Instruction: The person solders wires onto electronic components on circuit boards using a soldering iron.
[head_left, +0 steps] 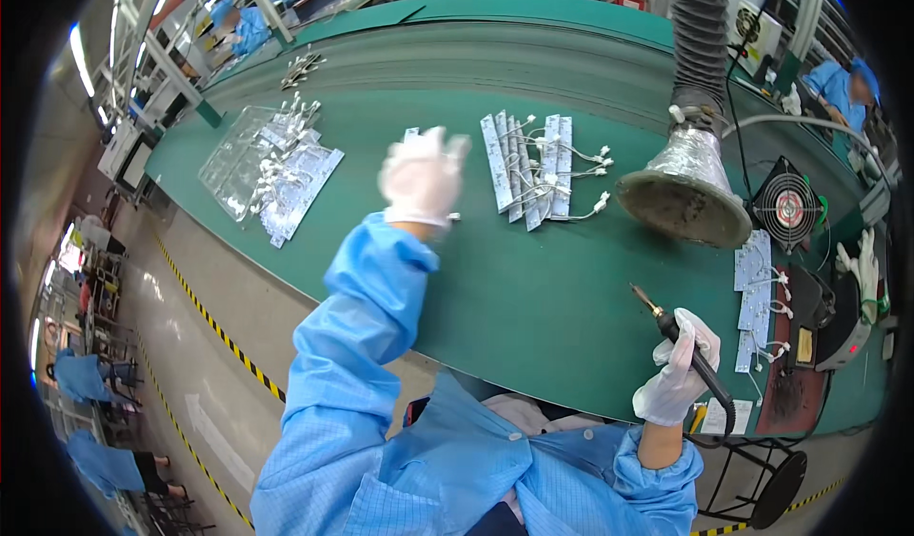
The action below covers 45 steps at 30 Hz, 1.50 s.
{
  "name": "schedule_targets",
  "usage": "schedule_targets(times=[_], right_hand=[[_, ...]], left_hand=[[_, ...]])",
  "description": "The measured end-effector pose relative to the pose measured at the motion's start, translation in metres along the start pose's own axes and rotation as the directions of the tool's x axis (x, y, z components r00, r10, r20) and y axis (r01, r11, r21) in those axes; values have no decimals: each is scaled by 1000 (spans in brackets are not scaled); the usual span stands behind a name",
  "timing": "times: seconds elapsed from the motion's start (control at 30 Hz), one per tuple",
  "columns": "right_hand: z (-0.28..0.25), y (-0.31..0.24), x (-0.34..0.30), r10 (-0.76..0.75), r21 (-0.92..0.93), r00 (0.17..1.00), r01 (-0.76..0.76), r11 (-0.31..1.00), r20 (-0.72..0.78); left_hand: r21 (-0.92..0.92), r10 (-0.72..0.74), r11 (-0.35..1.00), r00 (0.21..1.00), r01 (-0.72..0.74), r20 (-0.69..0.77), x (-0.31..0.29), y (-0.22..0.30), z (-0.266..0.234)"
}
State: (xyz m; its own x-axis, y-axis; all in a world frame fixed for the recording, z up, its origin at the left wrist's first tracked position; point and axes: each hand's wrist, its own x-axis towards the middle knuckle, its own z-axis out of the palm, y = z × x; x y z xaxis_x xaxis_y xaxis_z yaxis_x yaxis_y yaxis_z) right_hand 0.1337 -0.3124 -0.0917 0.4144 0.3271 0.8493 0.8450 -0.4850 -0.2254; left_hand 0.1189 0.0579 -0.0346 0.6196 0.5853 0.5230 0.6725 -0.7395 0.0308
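My left hand (424, 176), in a white glove and smeared by motion, is over the middle of the green bench, its fingers closed. A pale end of an LED strip board (411, 133) pokes out past the fingers; the rest is hidden beneath the hand. In my gloved right hand (678, 369), at the front right, is a black soldering iron (700, 360), its tip pointing up and left, away from any board. Between the hands, farther back, lies a group of white LED strip boards (533, 169) with wired connectors.
At the left, more boards (295, 188) lie beside and on a clear plastic tray (227, 169). A fume extraction hood (685, 188) hangs over the right side, near a small fan (788, 208). Below the fan are further boards (754, 293) and a soldering station (838, 331). Co-workers sit beyond.
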Motion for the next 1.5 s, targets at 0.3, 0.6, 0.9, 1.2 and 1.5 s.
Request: schedule_targets(times=[0.3, 0.6, 0.9, 1.2, 1.5], right_hand=[[4, -3, 2, 192, 119, 979, -184, 976, -61], [-9, 4, -9, 495, 445, 868, -457, 770, 36], [-2, -7, 0, 370, 268, 919, -325, 907, -138], [6, 9, 7, -271, 60, 960, 275, 960, -75], [-3, -8, 4, 226, 452, 964, -266, 851, 142]], left_hand=[[-771, -43, 107, 778, 628, 627, 2, 34, 41], [-753, 517, -53, 663, 656, 542, -47, -10, -61], [-814, 747, 463, 340, 351, 571, -96, 49, -63], [-856, 698, 516, 576, 6, 425, -120, 100, -29], [-893, 704, 433, 665, -124, 249, -133, 103, -26]])
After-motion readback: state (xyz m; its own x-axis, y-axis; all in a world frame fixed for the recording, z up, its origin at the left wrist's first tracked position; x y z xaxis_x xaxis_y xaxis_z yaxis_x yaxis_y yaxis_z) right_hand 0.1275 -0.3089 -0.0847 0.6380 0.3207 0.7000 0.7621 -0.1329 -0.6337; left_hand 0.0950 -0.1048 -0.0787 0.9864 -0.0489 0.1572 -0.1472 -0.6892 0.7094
